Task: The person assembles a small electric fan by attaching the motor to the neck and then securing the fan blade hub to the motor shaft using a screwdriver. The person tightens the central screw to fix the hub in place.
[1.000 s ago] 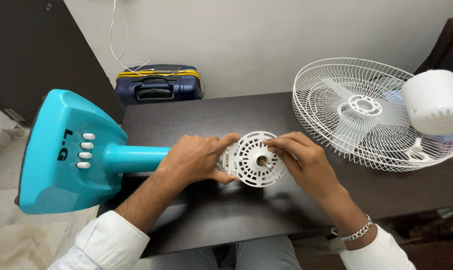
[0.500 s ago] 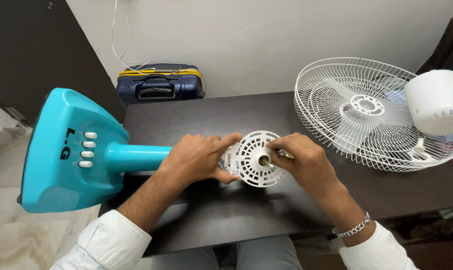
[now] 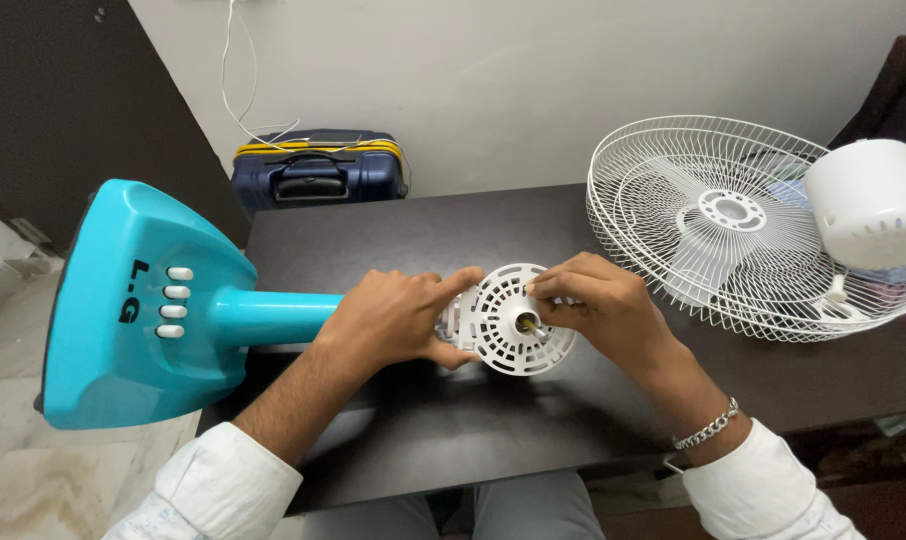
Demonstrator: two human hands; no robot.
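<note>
Home room, informal repair spot: dark table [image 3: 373, 225] against plain wall, suitcase [image 3: 318, 165] on tiled floor [image 3: 13, 480], loose cable [image 3: 235, 90], dismantled fan parts, clothing heaped at right.

Glossy teal plastic base [image 3: 138, 305], matt white plastic motor housing [image 3: 508, 318], dark smooth table [image 3: 393, 235].
</note>
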